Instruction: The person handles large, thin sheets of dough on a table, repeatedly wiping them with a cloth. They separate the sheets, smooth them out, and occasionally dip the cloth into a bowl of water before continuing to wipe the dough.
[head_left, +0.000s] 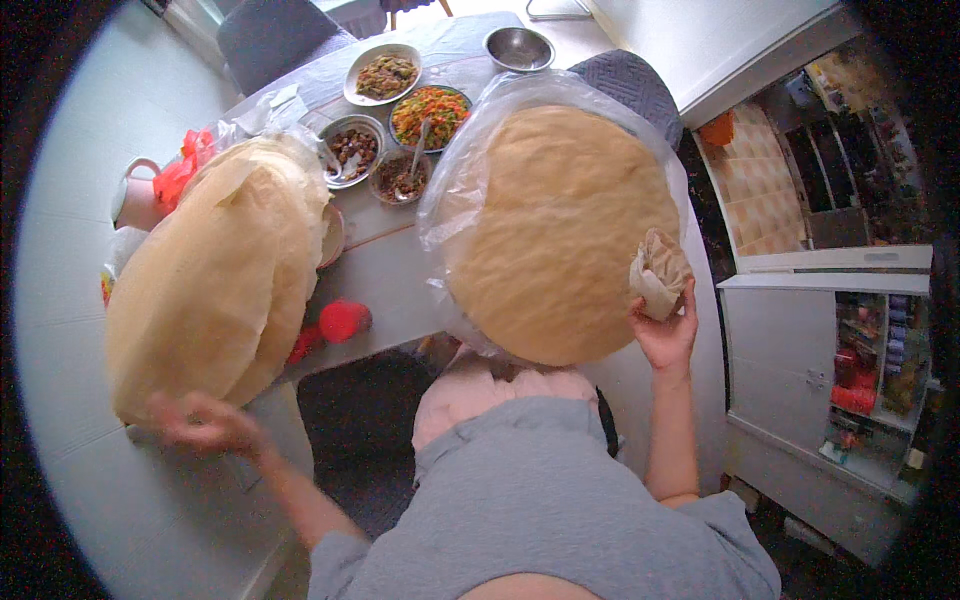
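A large round, thin flatbread (562, 232) lies on a clear plastic sheet (457, 202) at the table's right. My right hand (666, 326) holds a crumpled, folded piece of thin flatbread (660, 274) over its right edge. At the left is a big folded pile of similar thin sheets (210, 285). My left hand (206, 426) is blurred at the pile's lower edge, fingers partly curled; whether it grips a sheet is unclear.
Behind are a plate of cooked food (385, 77), a bowl of chopped vegetables (429, 118), two bowls of dark fillings (352, 154) with spoons, and an empty metal bowl (519, 49). A red object (345, 321) lies near the table's front edge. A pink mug (139, 196) stands left.
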